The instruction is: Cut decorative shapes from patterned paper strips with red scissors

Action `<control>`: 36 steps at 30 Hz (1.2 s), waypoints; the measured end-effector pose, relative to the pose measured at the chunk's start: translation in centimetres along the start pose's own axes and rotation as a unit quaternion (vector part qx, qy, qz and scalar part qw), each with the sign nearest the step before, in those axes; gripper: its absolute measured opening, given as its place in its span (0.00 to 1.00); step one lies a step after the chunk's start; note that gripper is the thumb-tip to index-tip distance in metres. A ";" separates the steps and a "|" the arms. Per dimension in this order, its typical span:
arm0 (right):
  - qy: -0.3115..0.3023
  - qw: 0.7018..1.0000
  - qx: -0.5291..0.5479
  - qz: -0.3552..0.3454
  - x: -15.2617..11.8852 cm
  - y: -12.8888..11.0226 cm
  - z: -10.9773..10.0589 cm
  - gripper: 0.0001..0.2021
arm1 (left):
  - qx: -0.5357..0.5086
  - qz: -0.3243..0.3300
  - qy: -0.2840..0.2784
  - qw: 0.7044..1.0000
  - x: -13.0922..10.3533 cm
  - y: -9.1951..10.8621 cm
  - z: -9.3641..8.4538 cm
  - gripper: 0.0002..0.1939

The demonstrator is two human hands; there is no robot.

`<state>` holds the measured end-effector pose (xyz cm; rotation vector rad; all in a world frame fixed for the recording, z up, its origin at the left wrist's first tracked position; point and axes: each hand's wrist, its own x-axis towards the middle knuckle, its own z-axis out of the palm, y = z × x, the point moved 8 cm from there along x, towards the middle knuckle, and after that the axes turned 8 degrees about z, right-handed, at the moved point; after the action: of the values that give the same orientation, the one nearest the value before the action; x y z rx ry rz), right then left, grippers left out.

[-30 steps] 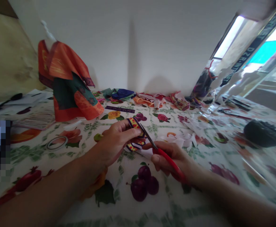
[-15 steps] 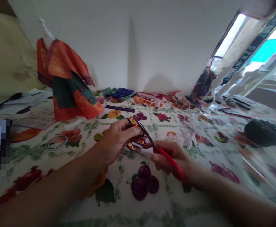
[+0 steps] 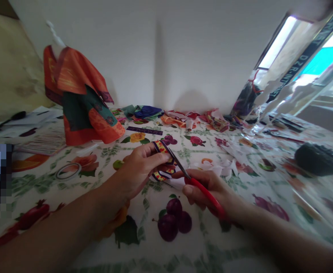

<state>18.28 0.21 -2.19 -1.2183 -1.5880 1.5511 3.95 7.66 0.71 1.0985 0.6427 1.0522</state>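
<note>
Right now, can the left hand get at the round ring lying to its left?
Probably yes: only tablecloth shows between the left hand and the round ring, though that hand holds patterned ribbon it may need to put down.

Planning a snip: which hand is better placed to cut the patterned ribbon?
Likely right: the right hand holds the red-handled scissors, blades at the patterned ribbon, which the left hand grips.

Red scissors (image 3: pixel 197 184), seemingly partly hidden.
</note>
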 end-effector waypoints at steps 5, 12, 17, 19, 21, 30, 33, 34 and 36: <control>0.004 1.000 -0.017 0.003 0.0 -0.1 -0.1 0.18 | -0.005 -0.006 0.002 1.000 0.0 -0.1 0.1 0.07; 0.001 1.000 -0.013 -0.007 0.0 -0.3 0.2 0.19 | -0.010 0.000 0.006 1.000 0.0 -0.1 0.1 0.08; 0.010 1.000 -0.014 -0.004 0.1 -0.1 0.0 0.19 | -0.007 0.005 0.005 1.000 0.0 0.0 0.0 0.06; 0.010 1.000 -0.011 0.001 0.1 -0.1 0.1 0.20 | -0.007 0.007 0.003 1.000 0.1 0.0 0.1 0.05; 0.010 1.000 -0.010 0.006 0.1 -0.1 0.1 0.21 | -0.008 0.005 0.002 1.000 0.1 0.0 0.2 0.05; 0.015 1.000 -0.024 0.013 0.1 0.2 -0.1 0.21 | -0.014 -0.001 0.013 1.000 0.0 0.0 -0.1 0.04; 0.006 1.000 -0.009 0.002 0.0 -0.2 0.2 0.20 | -0.011 -0.003 0.012 1.000 0.1 -0.1 -0.1 0.05; 0.003 1.000 -0.003 -0.004 0.0 -0.3 0.2 0.20 | -0.010 -0.002 0.012 1.000 0.1 -0.1 -0.1 0.05; -0.001 1.000 0.006 -0.010 0.0 -0.5 0.3 0.19 | -0.008 0.000 0.012 1.000 0.1 -0.1 -0.1 0.05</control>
<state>17.92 0.13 -1.79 -1.1909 -1.5848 1.5464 3.95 7.78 0.60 1.0727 0.6520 1.0711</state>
